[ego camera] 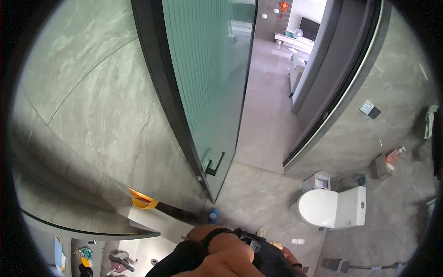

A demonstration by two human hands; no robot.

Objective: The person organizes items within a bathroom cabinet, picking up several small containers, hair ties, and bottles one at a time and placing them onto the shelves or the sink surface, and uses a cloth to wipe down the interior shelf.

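Note:
My left hand is out of view; bare skin and black clothing or straps fill the bottom middle. A small camera device (255, 246) sits against the dark clothing there. My right hand (277, 244) shows only in part beside my body, low over the tiled floor, with a dark band (296, 265) on the wrist. Whether its fingers hold anything cannot be made out. Before me a ribbed glass door (207, 86) with a black lever handle (216, 164) stands ajar. To the right is a white toilet (318, 208) with its lid down.
A waste bin (321, 181) stands beside the toilet. On the left are a mirror cabinet (93, 235), a white counter (166, 218) with a yellow holder (143, 200), and a blue bottle (213, 215) below. A floor squeegee (337, 265) lies lower right. Beyond the doorway stands a fan (297, 33).

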